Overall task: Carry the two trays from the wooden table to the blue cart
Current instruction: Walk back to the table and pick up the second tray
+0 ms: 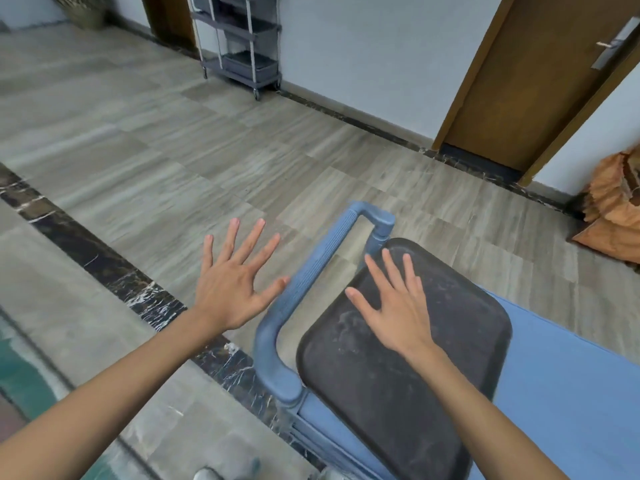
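I note left hand (230,285) fingers spread wide, empty, above floor (173,161), thumb tip just beside cart handle (313,282). Right hand (394,310) fingers splayed, gripping nothing, over dark tray (398,386). Tray lies flat on blue cart (568,386) top, near handle end. Only one tray visible. Grey trolley (242,43) by far wall.

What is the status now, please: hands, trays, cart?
Left hand open, empty, beside cart handle. Right hand open, spread above black tray. Tray lies on blue cart; second tray not distinguishable. Nothing in the way.
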Demonstrator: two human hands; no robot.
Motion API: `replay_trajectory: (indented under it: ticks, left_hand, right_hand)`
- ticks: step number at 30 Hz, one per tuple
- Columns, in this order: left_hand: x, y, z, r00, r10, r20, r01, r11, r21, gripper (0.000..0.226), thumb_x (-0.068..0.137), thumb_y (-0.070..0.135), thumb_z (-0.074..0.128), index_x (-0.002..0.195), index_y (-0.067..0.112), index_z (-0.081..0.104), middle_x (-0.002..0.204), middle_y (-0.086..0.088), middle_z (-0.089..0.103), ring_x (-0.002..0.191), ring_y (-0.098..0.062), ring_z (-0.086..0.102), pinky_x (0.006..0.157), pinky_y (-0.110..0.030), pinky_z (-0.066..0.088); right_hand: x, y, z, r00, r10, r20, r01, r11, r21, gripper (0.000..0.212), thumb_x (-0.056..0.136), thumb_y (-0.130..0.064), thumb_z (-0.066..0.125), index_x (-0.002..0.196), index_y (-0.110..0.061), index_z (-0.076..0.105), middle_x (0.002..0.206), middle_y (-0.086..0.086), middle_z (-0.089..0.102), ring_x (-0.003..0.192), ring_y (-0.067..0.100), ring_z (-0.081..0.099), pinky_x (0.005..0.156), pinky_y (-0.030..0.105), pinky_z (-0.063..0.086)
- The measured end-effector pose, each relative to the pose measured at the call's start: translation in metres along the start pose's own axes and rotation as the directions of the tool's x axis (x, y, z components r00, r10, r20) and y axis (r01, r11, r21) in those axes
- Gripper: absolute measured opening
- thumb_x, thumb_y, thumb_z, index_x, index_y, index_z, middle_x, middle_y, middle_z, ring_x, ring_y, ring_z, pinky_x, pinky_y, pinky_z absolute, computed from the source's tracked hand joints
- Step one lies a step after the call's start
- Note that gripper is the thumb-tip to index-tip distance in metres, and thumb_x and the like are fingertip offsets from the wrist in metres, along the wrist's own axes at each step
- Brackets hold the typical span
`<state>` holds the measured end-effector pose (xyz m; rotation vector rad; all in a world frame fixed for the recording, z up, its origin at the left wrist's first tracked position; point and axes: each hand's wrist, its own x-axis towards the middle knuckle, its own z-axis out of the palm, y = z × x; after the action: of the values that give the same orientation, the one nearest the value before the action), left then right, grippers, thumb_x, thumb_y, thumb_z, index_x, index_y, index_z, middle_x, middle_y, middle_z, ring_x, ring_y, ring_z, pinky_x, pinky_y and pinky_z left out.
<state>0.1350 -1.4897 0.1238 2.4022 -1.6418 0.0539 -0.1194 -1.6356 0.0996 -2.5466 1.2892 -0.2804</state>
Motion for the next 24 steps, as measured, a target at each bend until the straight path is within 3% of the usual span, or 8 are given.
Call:
replay_trajectory:
  ticks: [8, 15, 24]
  left_hand:
    - [-0.065, -0.135, -0.011, 0.97, -0.243, 0.022, 0.243, 0.97, -0.006, 0.08, 0.083, 0.083, 0.01, 0.154, 0.047, 0.011, 0.165, 0.012, -0.008, 0.15, -0.023, -0.022, 0.121, -0.056, -0.006]
    - [-0.131, -0.24, -0.008, 0.919, -0.389, 0.065, 0.391, 0.92, -0.025, 0.081, 0.083, 0.084, 0.011, 0.155, 0.046, 0.011, 0.166, 0.011, -0.006, 0.151, -0.023, -0.022, 0.12, -0.055, -0.009]
    - [-0.229, -0.34, -0.002, 0.776, -0.615, 0.141, 0.62, 0.785, 0.015, 0.084, 0.081, 0.084, 0.006, 0.155, 0.044, 0.008, 0.165, 0.009, -0.012, 0.15, -0.025, -0.023, 0.121, -0.056, -0.005]
  right_hand:
    - [0.033, -0.152, 0.045, 0.974, -0.217, 0.068, 0.22, 0.975, -0.044, 0.083, 0.088, -0.084, 0.024, 0.16, -0.045, 0.014, 0.171, -0.011, 0.001, 0.156, 0.02, -0.014, 0.126, 0.049, 0.005]
    - [0.048, -0.272, 0.112, 0.921, -0.336, 0.195, 0.348, 0.937, -0.03, 0.084, 0.086, -0.088, 0.018, 0.159, -0.047, 0.01, 0.17, -0.011, -0.004, 0.155, 0.018, -0.019, 0.126, 0.048, -0.002]
    - [0.045, -0.4, 0.206, 0.788, -0.464, 0.406, 0.515, 0.857, -0.022, 0.088, 0.084, -0.089, 0.012, 0.16, -0.045, 0.007, 0.17, -0.009, -0.009, 0.154, 0.02, -0.02, 0.126, 0.05, 0.0]
